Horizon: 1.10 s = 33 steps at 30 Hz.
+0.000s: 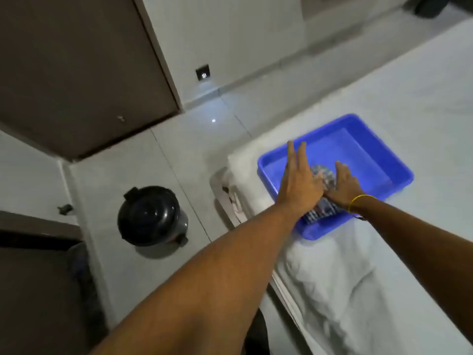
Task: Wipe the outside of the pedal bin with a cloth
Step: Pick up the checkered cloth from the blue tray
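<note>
Bed (358, 290): running along the right of the frame, carrying the blue tray (363, 139) at centre right.
Left hand (299, 180): lying flat on the cloth (323, 175), fingers spread, grip open.
Right hand (344, 184): pressing on the same cloth; grip looking flat, though I cannot tell for sure.
Cloth: sitting bunched in the tray's near end.
Pedal bin (151, 216): standing on the floor at lower left, lid down, well apart from both hands.
Progress: wiping apparently not begun; cloth being readied.

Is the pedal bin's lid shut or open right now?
Shut. The domed black lid sits flat over the pedal bin, upright on the floor; no opening shows.
</note>
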Each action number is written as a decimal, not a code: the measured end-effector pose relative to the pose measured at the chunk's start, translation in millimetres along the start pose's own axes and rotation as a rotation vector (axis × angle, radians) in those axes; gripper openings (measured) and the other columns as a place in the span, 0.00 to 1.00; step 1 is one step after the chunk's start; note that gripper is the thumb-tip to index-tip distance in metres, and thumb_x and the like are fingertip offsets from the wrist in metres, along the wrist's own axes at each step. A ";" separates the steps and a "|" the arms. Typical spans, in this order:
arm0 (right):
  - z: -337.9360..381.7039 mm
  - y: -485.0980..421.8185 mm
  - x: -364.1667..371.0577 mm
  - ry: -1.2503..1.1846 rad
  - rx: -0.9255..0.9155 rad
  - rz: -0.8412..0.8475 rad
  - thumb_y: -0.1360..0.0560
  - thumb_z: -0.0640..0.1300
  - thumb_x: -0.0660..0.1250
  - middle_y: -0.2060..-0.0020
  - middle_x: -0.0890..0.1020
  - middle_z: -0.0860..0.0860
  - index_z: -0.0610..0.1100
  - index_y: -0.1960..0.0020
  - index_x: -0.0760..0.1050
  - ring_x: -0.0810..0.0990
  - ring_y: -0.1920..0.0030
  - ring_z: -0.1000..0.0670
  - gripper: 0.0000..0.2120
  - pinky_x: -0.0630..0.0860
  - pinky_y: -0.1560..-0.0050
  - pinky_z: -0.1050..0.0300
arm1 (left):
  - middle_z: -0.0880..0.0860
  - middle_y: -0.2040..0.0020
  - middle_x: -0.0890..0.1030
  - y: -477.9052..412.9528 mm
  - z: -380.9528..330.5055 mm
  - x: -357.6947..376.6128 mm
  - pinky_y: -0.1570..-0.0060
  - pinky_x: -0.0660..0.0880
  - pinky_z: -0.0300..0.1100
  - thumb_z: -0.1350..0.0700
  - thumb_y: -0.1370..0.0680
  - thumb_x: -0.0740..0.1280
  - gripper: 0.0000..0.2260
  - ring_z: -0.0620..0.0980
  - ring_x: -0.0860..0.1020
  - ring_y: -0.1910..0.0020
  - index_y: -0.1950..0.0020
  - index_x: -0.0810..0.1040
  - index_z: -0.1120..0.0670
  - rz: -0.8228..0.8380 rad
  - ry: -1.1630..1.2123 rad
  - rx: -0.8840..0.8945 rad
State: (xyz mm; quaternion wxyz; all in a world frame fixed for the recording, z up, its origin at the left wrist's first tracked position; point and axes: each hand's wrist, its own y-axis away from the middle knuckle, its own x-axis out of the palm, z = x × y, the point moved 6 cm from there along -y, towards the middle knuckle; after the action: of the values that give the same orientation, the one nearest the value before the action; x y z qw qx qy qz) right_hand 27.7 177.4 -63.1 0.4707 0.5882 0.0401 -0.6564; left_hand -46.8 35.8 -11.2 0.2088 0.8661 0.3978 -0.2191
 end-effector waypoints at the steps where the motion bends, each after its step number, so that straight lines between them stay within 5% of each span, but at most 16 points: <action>1: -22.0 -15.9 21.6 0.008 0.028 -0.005 0.33 0.66 0.63 0.12 0.47 0.37 0.39 0.13 0.43 0.48 0.12 0.38 0.59 0.50 0.14 0.41 | 0.52 0.11 0.38 -12.3 17.4 31.2 0.22 0.68 0.57 0.56 0.18 0.69 0.42 0.61 0.60 0.15 0.12 0.47 0.52 0.073 -0.096 -0.009; 4: -46.2 -40.9 55.8 -0.040 0.107 -0.022 0.34 0.67 0.68 0.13 0.52 0.40 0.44 0.12 0.45 0.56 0.14 0.33 0.60 0.61 0.18 0.33 | 0.55 0.12 0.43 -38.6 64.1 78.8 0.20 0.63 0.62 0.50 0.18 0.70 0.44 0.63 0.57 0.15 0.12 0.44 0.52 0.251 -0.449 -0.157; 6: -38.8 -39.3 54.4 -0.041 0.113 -0.135 0.26 0.57 0.75 0.14 0.57 0.41 0.47 0.13 0.48 0.61 0.17 0.32 0.52 0.66 0.21 0.31 | 0.59 0.16 0.57 -47.3 69.2 83.6 0.24 0.66 0.62 0.51 0.17 0.68 0.35 0.63 0.63 0.20 0.15 0.54 0.55 0.220 -0.578 -0.135; 10: -31.6 -43.7 47.4 -0.243 0.213 -0.239 0.28 0.50 0.76 0.23 0.71 0.38 0.46 0.17 0.59 0.71 0.24 0.32 0.44 0.70 0.27 0.34 | 0.62 0.30 0.74 -59.3 70.1 93.7 0.35 0.76 0.60 0.60 0.19 0.69 0.25 0.66 0.76 0.32 0.24 0.64 0.60 0.194 -0.452 -0.097; 15: -33.5 -33.1 40.2 -0.716 0.311 -0.232 0.41 0.48 0.75 0.50 0.88 0.39 0.43 0.51 0.83 0.87 0.44 0.34 0.20 0.84 0.42 0.38 | 0.61 0.40 0.81 -50.4 52.8 53.4 0.45 0.79 0.57 0.63 0.24 0.69 0.26 0.66 0.80 0.42 0.27 0.67 0.55 0.189 -0.273 0.115; 17: -22.2 -32.4 42.9 -0.975 0.268 -0.205 0.36 0.36 0.78 0.65 0.88 0.48 0.41 0.58 0.83 0.86 0.57 0.38 0.08 0.86 0.48 0.37 | 0.58 0.39 0.81 -47.1 49.2 19.0 0.44 0.79 0.55 0.64 0.26 0.70 0.30 0.62 0.80 0.41 0.25 0.68 0.53 0.179 -0.221 0.244; 20: 22.3 -16.2 37.3 -1.092 0.058 -0.151 0.29 0.27 0.74 0.77 0.82 0.54 0.29 0.52 0.83 0.74 0.69 0.44 0.06 0.76 0.64 0.52 | 0.54 0.32 0.81 -40.2 51.1 -45.9 0.38 0.79 0.49 0.63 0.27 0.70 0.31 0.57 0.79 0.34 0.24 0.70 0.52 0.125 -0.188 0.331; 23: 86.5 8.3 41.2 -1.179 -0.101 -0.025 0.31 0.32 0.73 0.79 0.80 0.49 0.38 0.64 0.82 0.72 0.77 0.44 0.05 0.70 0.70 0.56 | 0.55 0.32 0.82 -32.8 62.5 -110.8 0.40 0.76 0.42 0.66 0.29 0.66 0.31 0.56 0.79 0.36 0.25 0.73 0.54 0.128 -0.249 0.361; 25: 130.9 23.1 59.1 -1.237 -0.174 0.115 0.36 0.36 0.73 0.78 0.81 0.44 0.38 0.67 0.84 0.74 0.76 0.42 0.03 0.72 0.65 0.47 | 0.55 0.37 0.83 -25.8 78.4 -147.7 0.44 0.80 0.45 0.62 0.28 0.64 0.27 0.56 0.82 0.42 0.28 0.74 0.53 0.129 -0.310 0.378; 29: 201.2 32.3 114.1 -1.387 -0.245 0.261 0.37 0.34 0.71 0.56 0.89 0.40 0.41 0.53 0.89 0.85 0.51 0.37 0.14 0.80 0.42 0.33 | 0.53 0.43 0.84 -18.1 136.7 -192.3 0.46 0.79 0.45 0.45 0.21 0.64 0.20 0.49 0.81 0.47 0.33 0.77 0.55 0.185 -0.447 0.409; 33: 233.2 14.1 184.5 -1.539 -0.151 0.334 0.36 0.32 0.69 0.50 0.87 0.35 0.36 0.45 0.85 0.86 0.51 0.36 0.19 0.81 0.41 0.39 | 0.53 0.45 0.85 -31.2 218.4 -210.1 0.46 0.80 0.50 0.49 0.16 0.68 0.13 0.51 0.82 0.48 0.35 0.78 0.55 0.171 -0.563 0.364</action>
State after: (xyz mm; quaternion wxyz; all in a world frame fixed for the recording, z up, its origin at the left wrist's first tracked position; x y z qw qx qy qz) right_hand -109.3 -77.0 -134.4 0.4970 -0.0662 -0.3411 -0.7951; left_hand -241.2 -188.3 -80.9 0.1703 0.8251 0.2050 -0.4983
